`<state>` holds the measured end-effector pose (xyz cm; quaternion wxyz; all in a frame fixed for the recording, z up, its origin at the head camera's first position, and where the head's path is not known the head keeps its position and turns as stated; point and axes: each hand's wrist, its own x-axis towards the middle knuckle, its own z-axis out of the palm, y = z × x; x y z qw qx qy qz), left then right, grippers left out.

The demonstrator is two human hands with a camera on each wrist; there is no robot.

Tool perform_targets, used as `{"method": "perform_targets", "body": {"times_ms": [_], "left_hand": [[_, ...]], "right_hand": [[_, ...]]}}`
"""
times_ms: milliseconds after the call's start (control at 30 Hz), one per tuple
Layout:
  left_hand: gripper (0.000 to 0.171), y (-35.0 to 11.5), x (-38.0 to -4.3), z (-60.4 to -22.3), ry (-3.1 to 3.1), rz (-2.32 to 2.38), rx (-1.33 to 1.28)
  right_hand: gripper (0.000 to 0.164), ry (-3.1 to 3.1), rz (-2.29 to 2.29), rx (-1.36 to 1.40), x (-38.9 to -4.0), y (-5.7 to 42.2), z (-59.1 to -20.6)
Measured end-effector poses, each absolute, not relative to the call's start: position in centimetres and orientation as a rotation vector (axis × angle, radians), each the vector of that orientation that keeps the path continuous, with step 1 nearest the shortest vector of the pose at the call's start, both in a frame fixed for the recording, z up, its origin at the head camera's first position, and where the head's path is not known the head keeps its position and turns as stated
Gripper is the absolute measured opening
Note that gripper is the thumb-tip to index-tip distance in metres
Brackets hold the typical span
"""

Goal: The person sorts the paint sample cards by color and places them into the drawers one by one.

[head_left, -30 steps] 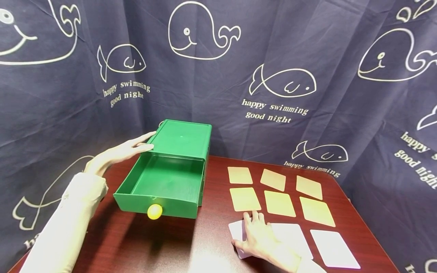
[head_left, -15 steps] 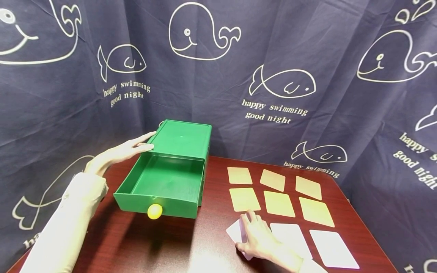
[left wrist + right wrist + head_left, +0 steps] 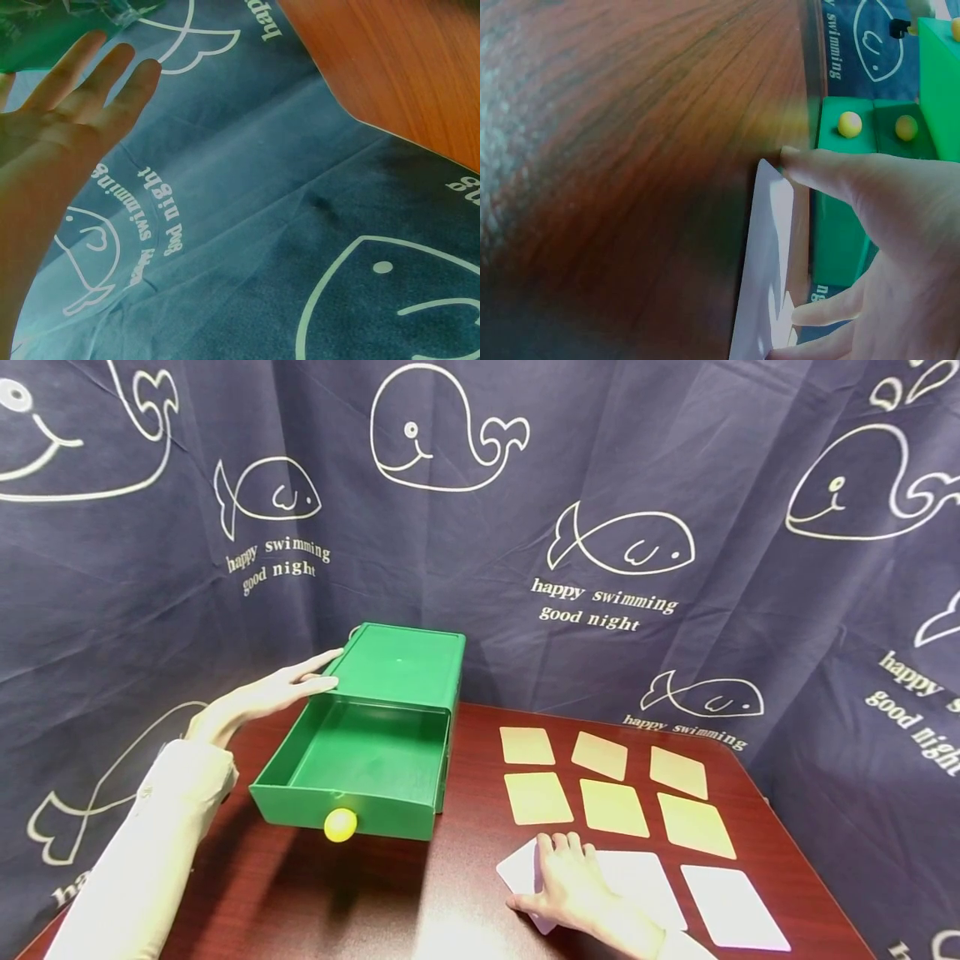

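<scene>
A green drawer cabinet (image 3: pixel 401 664) stands at the back left, its top drawer (image 3: pixel 390 816) pulled out by a yellow knob (image 3: pixel 341 825). My left hand (image 3: pixel 273 691) lies against the cabinet's upper left edge with fingers extended; in the left wrist view those fingers reach toward the green plastic. At the front, my right hand (image 3: pixel 576 889) covers part of a tilted white card (image 3: pixel 520 868). Its fingertips sit at the card's far side, the thumb stretched out toward the near left. The right wrist view has the thumb beside one corner of the white card (image 3: pixel 763 240).
Two more white cards (image 3: pixel 731 906) lie right of my right hand, the nearer one partly hidden. Behind them several yellowish cards (image 3: pixel 613 806) form two rows. The table (image 3: pixel 465 868) is dark red wood. A blue curtain (image 3: pixel 465 543) with fish drawings surrounds it.
The white card under my right hand has turned to a slant and shifted slightly left. My right fingers slid a little toward me and the thumb spread outward. My left hand stayed put.
</scene>
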<state>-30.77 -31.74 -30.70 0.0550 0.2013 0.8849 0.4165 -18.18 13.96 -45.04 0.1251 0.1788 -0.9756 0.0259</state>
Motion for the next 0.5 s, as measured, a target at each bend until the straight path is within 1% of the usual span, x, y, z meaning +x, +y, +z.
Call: {"method": "perform_targets", "body": {"times_ms": [200,333,367,500], "left_hand": [[0.064,-31.7,-30.7,-30.6,2.684,1.273,0.607],[0.064,-31.7,-30.7,-30.6,2.693,1.265,0.611],[0.064,-31.6,-30.7,-30.6,2.696,1.264,0.608],[0.064,-31.6,-30.7,-30.6,2.693,1.264,0.607]], "right_hand": [[0.079,-2.839,0.095,0.517,-18.2,13.8,-44.9],[0.081,-2.867,0.135,0.505,-18.2,13.7,-44.6],[0.082,-2.875,0.152,0.502,-18.2,13.7,-44.4],[0.077,-2.906,0.317,0.501,-18.5,13.7,-42.8]]}}
